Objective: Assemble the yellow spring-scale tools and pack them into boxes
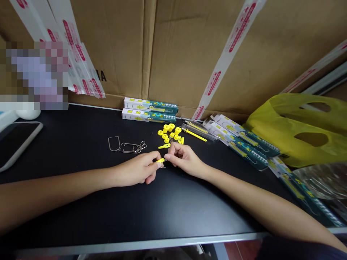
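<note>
My left hand (145, 169) is closed, pinching a small yellow plastic piece (161, 160) with a hole at its end. Close beside it, my right hand (184, 157) is closed in a pinch on a thin metal wire (166, 160) that meets the yellow piece; its far part curves out below my left fingertips. A similar yellow piece (164, 146) lies just behind my fingers. Beyond that is a heap of yellow plastic caps (166, 128) with small springs among them. Bent metal wire hooks (130, 147) lie left of the heap.
Two printed boxes (149, 116) lie along the cardboard wall (179, 54). More boxes (238, 144) line the right, beside a yellow plastic bag (298, 122). Yellow rods (195, 135) lie near clear sleeves. A phone (18, 141) rests at the table's left.
</note>
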{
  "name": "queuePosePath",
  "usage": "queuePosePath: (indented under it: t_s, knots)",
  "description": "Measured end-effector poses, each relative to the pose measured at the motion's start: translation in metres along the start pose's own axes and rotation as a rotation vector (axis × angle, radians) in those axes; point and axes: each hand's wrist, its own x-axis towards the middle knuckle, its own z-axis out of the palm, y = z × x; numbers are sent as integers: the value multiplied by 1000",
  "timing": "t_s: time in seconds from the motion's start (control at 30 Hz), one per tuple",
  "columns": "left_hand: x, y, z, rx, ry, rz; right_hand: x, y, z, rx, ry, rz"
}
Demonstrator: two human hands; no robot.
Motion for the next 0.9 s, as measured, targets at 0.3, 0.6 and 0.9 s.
queuePosePath:
  t_s: [0.3,0.6,0.9]
  knots:
    - [0,-3,1,-19,15,9,-1,2,3,-19,2,-18]
    - [1,-6,3,-127,40,0,-4,-3,-1,-145,-118,-73]
    - [5,-4,0,-154,22,-76,-3,1,-2,-127,-59,-76]
